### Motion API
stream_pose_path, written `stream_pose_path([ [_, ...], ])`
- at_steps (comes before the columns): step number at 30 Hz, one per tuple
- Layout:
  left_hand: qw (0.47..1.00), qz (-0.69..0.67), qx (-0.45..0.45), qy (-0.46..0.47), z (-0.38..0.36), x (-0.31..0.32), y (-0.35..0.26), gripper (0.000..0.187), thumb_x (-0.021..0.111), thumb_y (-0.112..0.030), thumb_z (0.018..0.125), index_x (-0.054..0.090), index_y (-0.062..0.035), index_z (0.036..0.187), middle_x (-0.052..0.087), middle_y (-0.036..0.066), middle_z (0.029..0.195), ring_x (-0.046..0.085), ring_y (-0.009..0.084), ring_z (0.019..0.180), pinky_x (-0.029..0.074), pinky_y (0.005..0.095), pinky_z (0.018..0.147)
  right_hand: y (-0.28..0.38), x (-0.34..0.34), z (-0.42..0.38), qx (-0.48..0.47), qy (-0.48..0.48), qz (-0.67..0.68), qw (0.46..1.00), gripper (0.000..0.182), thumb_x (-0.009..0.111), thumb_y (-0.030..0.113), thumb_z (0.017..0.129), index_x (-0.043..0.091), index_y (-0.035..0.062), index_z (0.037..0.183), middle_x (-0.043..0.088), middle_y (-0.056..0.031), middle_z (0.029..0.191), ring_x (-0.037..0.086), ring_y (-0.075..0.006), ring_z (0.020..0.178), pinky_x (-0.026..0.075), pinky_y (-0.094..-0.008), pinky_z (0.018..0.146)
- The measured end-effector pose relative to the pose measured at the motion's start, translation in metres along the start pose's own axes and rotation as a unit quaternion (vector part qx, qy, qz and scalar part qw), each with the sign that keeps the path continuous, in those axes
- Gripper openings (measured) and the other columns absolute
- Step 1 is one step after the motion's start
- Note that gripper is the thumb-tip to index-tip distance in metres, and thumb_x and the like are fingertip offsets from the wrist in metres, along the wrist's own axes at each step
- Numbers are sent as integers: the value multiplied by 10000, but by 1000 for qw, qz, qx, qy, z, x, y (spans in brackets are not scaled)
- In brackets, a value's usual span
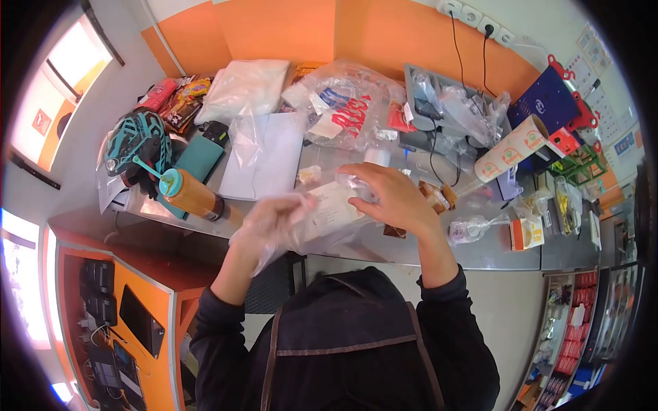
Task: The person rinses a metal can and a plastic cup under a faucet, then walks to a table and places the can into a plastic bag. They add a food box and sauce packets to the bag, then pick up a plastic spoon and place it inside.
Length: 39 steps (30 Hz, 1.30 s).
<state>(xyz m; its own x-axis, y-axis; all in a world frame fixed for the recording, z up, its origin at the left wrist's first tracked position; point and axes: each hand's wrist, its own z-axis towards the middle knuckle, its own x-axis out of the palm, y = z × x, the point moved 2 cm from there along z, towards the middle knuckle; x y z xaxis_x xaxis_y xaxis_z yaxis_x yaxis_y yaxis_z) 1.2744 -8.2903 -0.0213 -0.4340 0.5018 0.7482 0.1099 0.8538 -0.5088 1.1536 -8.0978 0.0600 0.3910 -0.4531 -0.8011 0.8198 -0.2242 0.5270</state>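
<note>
A pale printed packet or box [336,209], with clear plastic around it, lies between my hands over the table's near edge. My left hand [274,220] is blurred by motion and closed on a clear plastic bag [266,255], which trails below the wrist. My right hand [397,198] arches over the packet's right end, thumb and fingers curled around a crumpled bit of the clear plastic. A small cream-coloured piece [310,174] sits just beyond the packet. Brown wrapped items [439,197] lie beside my right hand, partly hidden by it.
An orange-brown bottle [192,195], teal helmet [137,147] and white folder [264,157] are on the left. A large clear bag with red lettering [349,113] lies behind. To the right stand a grey tray [418,75], cardboard tube [510,149] and small plastic-wrapped cup [469,230].
</note>
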Motion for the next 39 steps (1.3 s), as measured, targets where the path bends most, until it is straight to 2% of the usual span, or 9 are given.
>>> stream_pose_path([
  [4, 974, 138, 172, -57, -27, 45, -35, 385, 515, -95, 837, 447, 81, 1172, 586, 96, 896, 587, 146, 754, 481, 203, 679, -10, -23, -10, 4, -97, 79, 992, 461, 671, 153, 730, 519, 92, 1162, 558, -115, 1099, 569, -226, 947, 432, -321, 783],
  [9, 896, 406, 181, -8, -74, 94, -34, 397, 551, -118, 705, 560, 107, 1032, 614, 137, 894, 602, 178, 689, 488, 264, 567, -77, -106, -32, 91, -238, 79, 964, 302, 634, 144, 765, 575, 72, 1053, 598, -60, 1027, 579, -153, 895, 435, -293, 741],
  [15, 910, 236, 318, -125, -66, 99, 0, 392, 534, -74, 698, 537, 136, 1030, 621, 186, 828, 584, 198, 614, 478, 234, 618, -324, -184, -28, 282, -329, -202, 878, 93, 555, 46, 720, 643, 43, 750, 641, -120, 729, 634, -266, 743, 487, -352, 659],
  [18, 899, 179, 349, -196, -63, 82, 9, 395, 551, -92, 682, 551, 128, 1010, 605, 171, 859, 585, 206, 642, 487, 254, 610, -417, -180, -12, 301, -282, -237, 880, 135, 565, 25, 711, 662, 35, 805, 652, -117, 743, 630, -264, 685, 485, -329, 637],
  [21, 871, 144, 389, -264, -44, 102, 15, 507, 611, -177, 661, 517, 113, 1066, 573, 123, 628, 504, 155, 423, 372, 208, 400, -493, -151, 16, 315, -71, 34, 946, 281, 551, -8, 686, 631, 22, 954, 634, -179, 903, 607, -322, 863, 470, -375, 776],
  [24, 842, 167, 391, -333, -41, 116, 24, 477, 593, -200, 684, 521, 75, 1067, 539, 79, 533, 474, 130, 414, 342, 199, 400, -506, -151, 36, 145, -360, -234, 892, 474, 543, -31, 668, 522, 9, 1140, 540, -233, 1122, 505, -333, 1085, 399, -404, 918],
  [27, 821, 191, 385, -376, -38, 118, 30, 457, 583, -210, 700, 524, 44, 1076, 521, 67, 502, 462, 126, 414, 319, 200, 406, -510, -168, 42, 160, -344, -353, 855, 576, 522, -48, 660, 418, 6, 1224, 427, -247, 1257, 371, -315, 1226, 298, -414, 1017],
  [32, 819, 188, 390, -378, -32, 125, 33, 453, 592, -219, 718, 517, 41, 1081, 521, 77, 507, 453, 133, 415, 315, 205, 422, -520, -193, 58, 406, -70, -380, 828, 184, 517, 112, 775, 620, 29, 903, 594, -196, 1038, 593, -324, 965, 486, -435, 790],
  [39, 844, 177, 389, -325, -37, 131, 26, 459, 577, -189, 735, 498, 89, 1091, 551, 116, 531, 492, 146, 424, 365, 204, 434, -438, -254, 58, 350, -106, -286, 886, 172, 476, 10, 775, 534, 28, 936, 618, -193, 857, 631, -294, 813, 519, -375, 651],
])
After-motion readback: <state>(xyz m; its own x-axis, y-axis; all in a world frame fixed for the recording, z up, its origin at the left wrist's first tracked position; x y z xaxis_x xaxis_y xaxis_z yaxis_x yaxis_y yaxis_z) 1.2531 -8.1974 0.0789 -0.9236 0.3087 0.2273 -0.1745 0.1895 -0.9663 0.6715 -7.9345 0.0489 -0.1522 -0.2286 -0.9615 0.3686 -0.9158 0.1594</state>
